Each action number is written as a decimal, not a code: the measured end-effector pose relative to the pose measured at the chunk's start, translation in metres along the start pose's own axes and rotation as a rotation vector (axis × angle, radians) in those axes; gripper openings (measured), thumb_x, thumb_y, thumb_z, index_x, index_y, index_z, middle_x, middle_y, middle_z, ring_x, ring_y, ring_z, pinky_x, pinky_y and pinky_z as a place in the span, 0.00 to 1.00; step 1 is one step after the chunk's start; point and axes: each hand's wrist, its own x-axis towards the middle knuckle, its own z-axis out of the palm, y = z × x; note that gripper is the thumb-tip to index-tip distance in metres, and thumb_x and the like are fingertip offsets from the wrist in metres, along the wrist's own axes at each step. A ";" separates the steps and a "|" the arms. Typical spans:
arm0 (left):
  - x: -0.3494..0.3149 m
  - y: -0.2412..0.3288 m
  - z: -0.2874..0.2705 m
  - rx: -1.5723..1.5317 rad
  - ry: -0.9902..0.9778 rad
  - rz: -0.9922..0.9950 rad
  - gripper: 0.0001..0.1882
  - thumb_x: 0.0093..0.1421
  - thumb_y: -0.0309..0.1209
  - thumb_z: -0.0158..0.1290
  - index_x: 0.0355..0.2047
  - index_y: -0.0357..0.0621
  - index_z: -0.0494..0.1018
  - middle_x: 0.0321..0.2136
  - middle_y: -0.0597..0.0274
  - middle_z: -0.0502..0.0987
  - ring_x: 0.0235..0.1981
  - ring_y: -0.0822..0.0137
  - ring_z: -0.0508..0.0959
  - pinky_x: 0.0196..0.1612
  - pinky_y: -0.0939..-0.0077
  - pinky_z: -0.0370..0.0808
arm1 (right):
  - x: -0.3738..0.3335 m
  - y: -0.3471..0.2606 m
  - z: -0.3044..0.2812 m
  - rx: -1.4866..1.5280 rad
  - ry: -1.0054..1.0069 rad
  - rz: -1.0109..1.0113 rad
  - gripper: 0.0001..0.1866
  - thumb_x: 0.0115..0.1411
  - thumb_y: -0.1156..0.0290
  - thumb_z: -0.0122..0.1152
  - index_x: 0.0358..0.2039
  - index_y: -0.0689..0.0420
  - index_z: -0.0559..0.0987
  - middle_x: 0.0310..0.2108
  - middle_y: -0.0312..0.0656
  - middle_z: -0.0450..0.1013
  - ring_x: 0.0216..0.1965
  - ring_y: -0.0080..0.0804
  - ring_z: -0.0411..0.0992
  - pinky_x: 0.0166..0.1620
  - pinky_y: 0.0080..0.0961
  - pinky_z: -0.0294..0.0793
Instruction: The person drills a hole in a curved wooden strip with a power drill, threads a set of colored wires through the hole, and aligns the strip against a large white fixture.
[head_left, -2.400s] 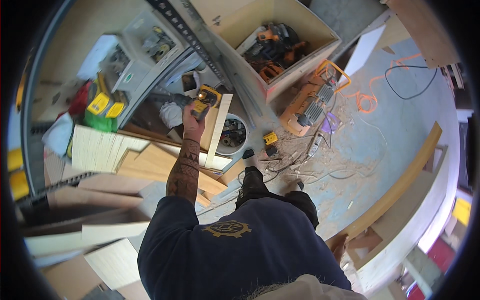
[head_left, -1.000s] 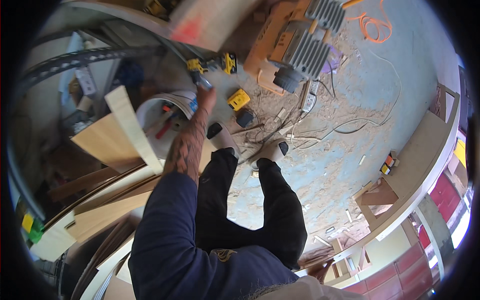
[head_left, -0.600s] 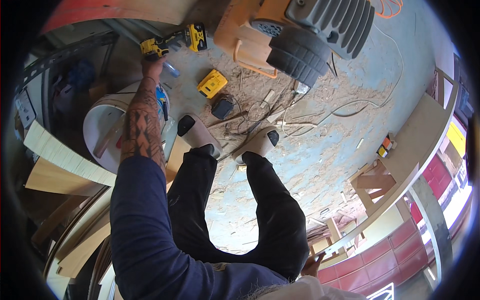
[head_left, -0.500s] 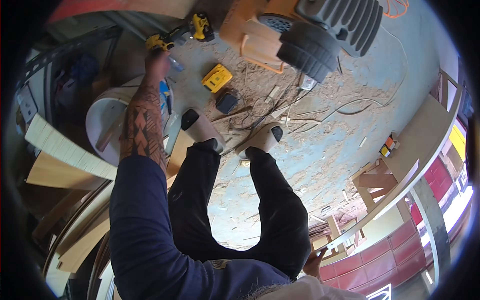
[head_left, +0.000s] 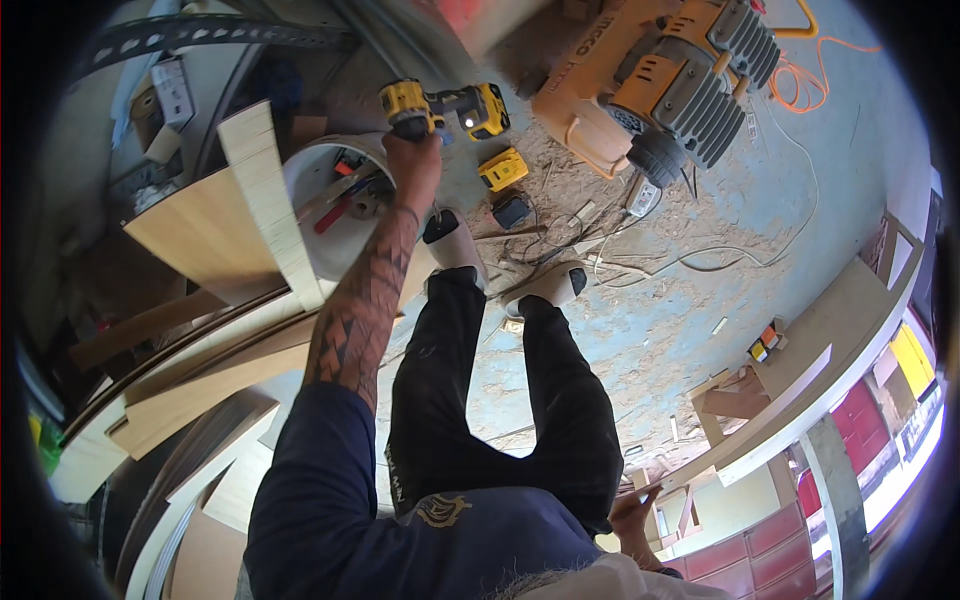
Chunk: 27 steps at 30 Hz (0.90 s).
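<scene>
Since the frame half a second ago, the left hand point(head_left: 412, 168) and its yellow drill point(head_left: 403, 98) have moved nearer the yellow pack point(head_left: 503, 169) on the floor; our view has swung too, and more of the bucket point(head_left: 325, 258) shows beside the forearm. Left fingers are closed around the drill's front end, their tips hidden from us. The drill lies sideways just beyond the bucket's rim, its battery end to the right; we cannot tell whether it touches the floor. Bucket contents: a red handle, the rest jumbled. Right hand point(head_left: 630, 518) is at the long board's edge point(head_left: 740, 448), wrist partly hidden; we cannot tell its grip. The orange machine point(head_left: 585, 85) is cut off above.
</scene>
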 end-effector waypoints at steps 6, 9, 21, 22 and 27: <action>-0.106 0.062 -0.143 -0.026 -0.179 0.192 0.30 0.55 0.26 0.65 0.56 0.33 0.65 0.42 0.45 0.79 0.41 0.54 0.81 0.48 0.60 0.78 | -0.002 -0.024 0.010 -0.057 -0.216 -0.117 0.63 0.51 0.10 0.50 0.71 0.50 0.70 0.63 0.37 0.76 0.63 0.40 0.73 0.66 0.42 0.72; -0.152 0.071 -0.220 0.054 -0.223 0.223 0.36 0.56 0.26 0.66 0.63 0.34 0.63 0.48 0.49 0.77 0.46 0.59 0.78 0.51 0.62 0.77 | 0.001 -0.029 0.020 -0.053 -0.229 -0.130 0.56 0.54 0.12 0.51 0.64 0.49 0.77 0.54 0.33 0.81 0.55 0.36 0.77 0.59 0.37 0.76; -0.130 0.192 -0.409 -0.372 0.264 0.245 0.20 0.63 0.17 0.60 0.53 0.44 0.69 0.28 0.70 0.74 0.17 0.82 0.66 0.16 0.84 0.59 | -0.007 -0.028 0.067 -0.148 -0.233 -0.320 0.58 0.59 0.15 0.49 0.77 0.46 0.62 0.72 0.38 0.66 0.71 0.42 0.64 0.74 0.40 0.61; -0.115 0.205 -0.405 -0.388 0.294 0.282 0.18 0.63 0.18 0.61 0.51 0.44 0.69 0.28 0.70 0.73 0.17 0.82 0.66 0.17 0.84 0.60 | 0.000 -0.028 0.069 -0.141 -0.255 -0.304 0.57 0.59 0.16 0.49 0.77 0.46 0.62 0.72 0.36 0.66 0.71 0.41 0.63 0.73 0.40 0.62; 0.025 0.196 -0.390 -0.138 0.273 0.439 0.24 0.59 0.25 0.67 0.53 0.35 0.69 0.38 0.59 0.80 0.33 0.69 0.79 0.38 0.70 0.79 | 0.010 -0.010 0.069 -0.088 -0.288 -0.260 0.54 0.63 0.19 0.50 0.77 0.44 0.60 0.72 0.34 0.65 0.71 0.36 0.64 0.74 0.36 0.60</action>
